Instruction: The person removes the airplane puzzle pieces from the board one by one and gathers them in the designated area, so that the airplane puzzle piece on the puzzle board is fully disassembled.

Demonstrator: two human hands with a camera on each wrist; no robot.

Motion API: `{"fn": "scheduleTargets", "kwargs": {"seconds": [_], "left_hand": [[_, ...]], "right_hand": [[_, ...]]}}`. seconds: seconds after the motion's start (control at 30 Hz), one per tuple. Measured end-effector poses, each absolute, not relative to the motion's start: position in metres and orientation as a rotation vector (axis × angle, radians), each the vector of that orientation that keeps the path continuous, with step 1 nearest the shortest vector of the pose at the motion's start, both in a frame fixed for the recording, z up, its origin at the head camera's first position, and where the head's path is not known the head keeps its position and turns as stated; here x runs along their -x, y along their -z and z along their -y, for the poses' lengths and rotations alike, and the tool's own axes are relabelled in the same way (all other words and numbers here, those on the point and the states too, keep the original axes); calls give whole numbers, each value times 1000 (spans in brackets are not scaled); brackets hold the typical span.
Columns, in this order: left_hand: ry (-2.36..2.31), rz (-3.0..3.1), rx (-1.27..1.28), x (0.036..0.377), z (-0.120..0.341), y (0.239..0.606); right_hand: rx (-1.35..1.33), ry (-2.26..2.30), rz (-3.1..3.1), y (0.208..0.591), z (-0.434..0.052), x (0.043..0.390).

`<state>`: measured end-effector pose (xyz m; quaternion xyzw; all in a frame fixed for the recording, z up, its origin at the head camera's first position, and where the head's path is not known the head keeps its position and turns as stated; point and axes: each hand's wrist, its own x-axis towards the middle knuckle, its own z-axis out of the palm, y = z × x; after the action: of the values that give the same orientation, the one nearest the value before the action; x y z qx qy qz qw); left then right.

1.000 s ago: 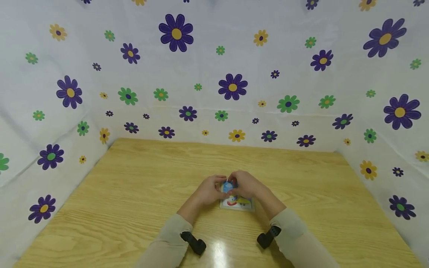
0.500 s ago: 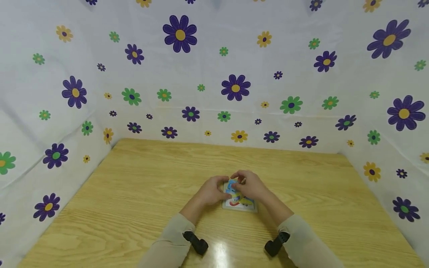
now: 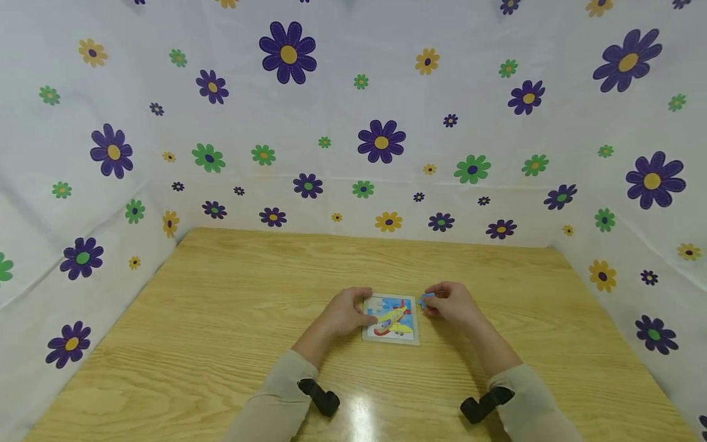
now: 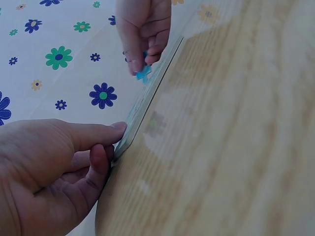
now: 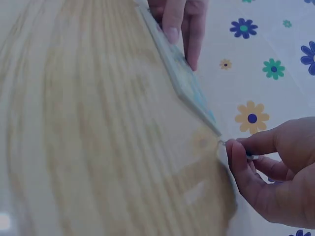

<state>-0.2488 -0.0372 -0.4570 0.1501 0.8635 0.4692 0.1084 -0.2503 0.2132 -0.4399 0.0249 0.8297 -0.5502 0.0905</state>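
A small square puzzle board (image 3: 391, 319) with a yellow airplane picture lies flat on the wooden table (image 3: 232, 319). My left hand (image 3: 343, 314) holds the board's left edge, thumb on top and fingers curled beside it (image 4: 98, 147). My right hand (image 3: 450, 304) is just right of the board's far right corner and pinches a small blue puzzle piece (image 3: 425, 299) between thumb and fingers. The left wrist view shows the blue piece (image 4: 143, 73) at the board's edge (image 4: 147, 98). The right wrist view shows my right fingers (image 5: 243, 162) curled by the board's corner (image 5: 197, 98).
White cloth walls with purple, green and yellow flowers (image 3: 381, 141) enclose the table on three sides. Black wrist straps (image 3: 320, 398) sit on both beige sleeves. No other object lies on the wood.
My right hand has moved from above the board to its right side, taking the blue piece along. The airplane picture is now uncovered. My left hand stays at the left edge.
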Motion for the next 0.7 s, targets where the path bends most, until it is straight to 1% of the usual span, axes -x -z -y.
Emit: {"fn": "scheduleTargets", "kwargs": {"seconds": [0.37, 0.6, 0.7], "left_hand": [[-1418, -2500, -412, 246, 36, 457], [-1412, -2515, -401, 246, 36, 457], [-1405, -2516, -390, 247, 37, 456]], "right_hand": [[-94, 1247, -2830, 442, -214, 250], [-158, 1411, -2707, 443, -213, 251], [-130, 1461, -2666, 438, -204, 251]]}}
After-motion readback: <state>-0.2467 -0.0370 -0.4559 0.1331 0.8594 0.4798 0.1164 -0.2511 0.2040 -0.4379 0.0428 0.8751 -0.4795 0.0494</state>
